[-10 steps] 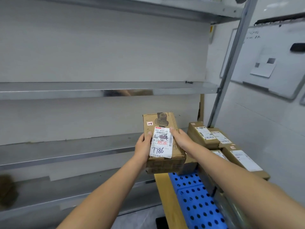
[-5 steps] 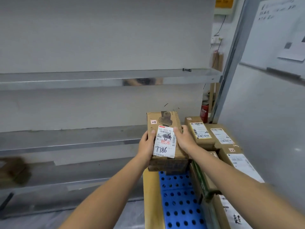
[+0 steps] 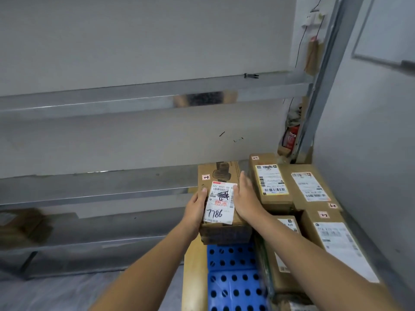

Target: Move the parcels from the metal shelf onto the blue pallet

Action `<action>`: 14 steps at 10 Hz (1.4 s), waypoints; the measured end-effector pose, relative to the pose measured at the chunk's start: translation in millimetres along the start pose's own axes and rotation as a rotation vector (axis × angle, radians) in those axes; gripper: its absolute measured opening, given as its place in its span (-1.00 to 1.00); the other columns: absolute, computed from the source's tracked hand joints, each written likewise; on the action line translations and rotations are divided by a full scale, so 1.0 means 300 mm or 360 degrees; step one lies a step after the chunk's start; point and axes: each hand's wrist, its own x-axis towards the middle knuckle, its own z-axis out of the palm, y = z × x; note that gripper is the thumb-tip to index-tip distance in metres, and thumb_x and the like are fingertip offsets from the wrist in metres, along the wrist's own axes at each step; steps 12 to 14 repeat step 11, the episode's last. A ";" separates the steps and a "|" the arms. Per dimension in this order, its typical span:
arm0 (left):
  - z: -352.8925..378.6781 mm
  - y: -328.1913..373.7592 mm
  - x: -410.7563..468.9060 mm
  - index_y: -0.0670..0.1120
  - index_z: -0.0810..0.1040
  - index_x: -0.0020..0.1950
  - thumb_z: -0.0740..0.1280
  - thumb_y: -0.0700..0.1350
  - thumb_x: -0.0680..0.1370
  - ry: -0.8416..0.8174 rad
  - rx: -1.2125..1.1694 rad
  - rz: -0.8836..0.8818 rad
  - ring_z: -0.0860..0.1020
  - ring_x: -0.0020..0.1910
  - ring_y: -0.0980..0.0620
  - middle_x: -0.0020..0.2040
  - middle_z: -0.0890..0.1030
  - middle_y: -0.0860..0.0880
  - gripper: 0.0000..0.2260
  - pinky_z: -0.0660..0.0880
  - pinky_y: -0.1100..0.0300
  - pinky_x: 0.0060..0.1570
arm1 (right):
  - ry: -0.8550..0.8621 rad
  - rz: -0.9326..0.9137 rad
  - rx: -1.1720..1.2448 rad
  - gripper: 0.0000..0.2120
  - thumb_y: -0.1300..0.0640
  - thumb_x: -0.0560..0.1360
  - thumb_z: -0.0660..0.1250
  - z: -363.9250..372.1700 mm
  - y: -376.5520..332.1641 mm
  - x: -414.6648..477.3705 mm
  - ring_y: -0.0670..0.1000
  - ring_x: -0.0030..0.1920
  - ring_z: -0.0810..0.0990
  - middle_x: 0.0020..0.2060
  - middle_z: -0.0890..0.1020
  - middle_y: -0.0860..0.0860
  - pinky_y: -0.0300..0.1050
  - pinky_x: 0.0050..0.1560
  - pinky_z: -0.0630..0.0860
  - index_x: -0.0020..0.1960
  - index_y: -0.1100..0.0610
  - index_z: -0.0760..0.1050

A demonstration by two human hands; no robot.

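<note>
left hand point(image 3: 195, 207) grips parcel point(image 3: 222, 173) | right hand point(image 3: 247, 200) presses its right edge, fingers straight | risk: uneven clamp; parcel may slip short of blue pallet point(image 3: 231, 281)

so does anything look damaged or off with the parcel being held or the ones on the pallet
The held parcel has a dark, scuffed, slightly crumpled near face along its lower edge, unlike the cleaner stacked parcels on the blue pallet. Those sit fairly square with their labels flat. Nothing else stands out.
</note>
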 end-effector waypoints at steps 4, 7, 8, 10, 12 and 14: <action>0.046 0.010 0.150 -0.07 0.49 0.23 0.21 0.12 0.65 -0.0040 0.0040 -0.0097 0.70 -0.27 -0.02 -0.12 0.73 -0.12 -0.69 0.58 0.20 -0.36 | -0.0059 -0.0078 -0.0714 -0.18 0.26 0.52 0.33 0.003 0.029 0.144 0.16 0.52 0.04 0.54 -0.03 0.17 0.03 0.43 0.25 0.56 0.26 -0.16; 0.004 -0.001 0.072 -0.07 0.45 0.40 0.14 0.06 0.68 0.0088 0.0319 0.0039 0.65 0.05 0.02 0.10 0.68 -0.07 -0.64 0.57 0.12 0.03 | -0.0087 -0.0293 -0.0855 -0.42 0.13 0.63 0.13 -0.043 0.020 0.081 0.10 0.56 -0.09 0.57 0.01 0.11 0.04 0.55 -0.05 0.57 0.20 0.00; -0.025 0.007 -0.029 -0.05 0.28 0.55 0.15 0.05 0.67 0.0124 0.0561 0.0149 0.42 0.40 -0.02 0.46 0.44 -0.07 -0.55 0.37 0.04 0.30 | -0.0090 -0.0379 -0.0889 -0.48 0.03 0.63 0.12 -0.057 -0.015 0.000 0.10 0.56 -0.04 0.54 0.14 0.10 0.07 0.55 -0.07 0.54 0.16 0.12; -0.057 0.104 -0.253 -0.10 0.26 0.56 0.20 -0.04 0.67 0.0099 0.0812 0.0400 0.34 0.47 -0.06 0.52 0.34 -0.09 -0.53 0.30 0.19 0.22 | -0.0097 -0.0374 -0.0737 -0.52 -0.03 0.62 0.12 -0.130 -0.152 -0.196 0.12 0.47 0.19 0.44 0.32 0.11 0.08 0.46 0.13 0.48 0.14 0.24; -0.080 0.108 -0.370 -0.10 0.29 0.55 0.23 -0.05 0.65 0.0081 0.0915 0.0533 0.35 0.47 -0.06 0.51 0.36 -0.09 -0.53 0.32 0.08 0.40 | -0.0103 -0.0379 -0.0583 -0.53 0.00 0.62 0.12 -0.156 -0.210 -0.325 0.13 0.41 0.29 0.41 0.35 0.12 0.08 0.37 0.28 0.48 0.14 0.23; -0.080 0.108 -0.370 -0.10 0.29 0.55 0.23 -0.05 0.65 0.0081 0.0915 0.0533 0.35 0.47 -0.06 0.51 0.36 -0.09 -0.53 0.32 0.08 0.40 | -0.0103 -0.0379 -0.0583 -0.53 0.00 0.62 0.12 -0.156 -0.210 -0.325 0.13 0.41 0.29 0.41 0.35 0.12 0.08 0.37 0.28 0.48 0.14 0.23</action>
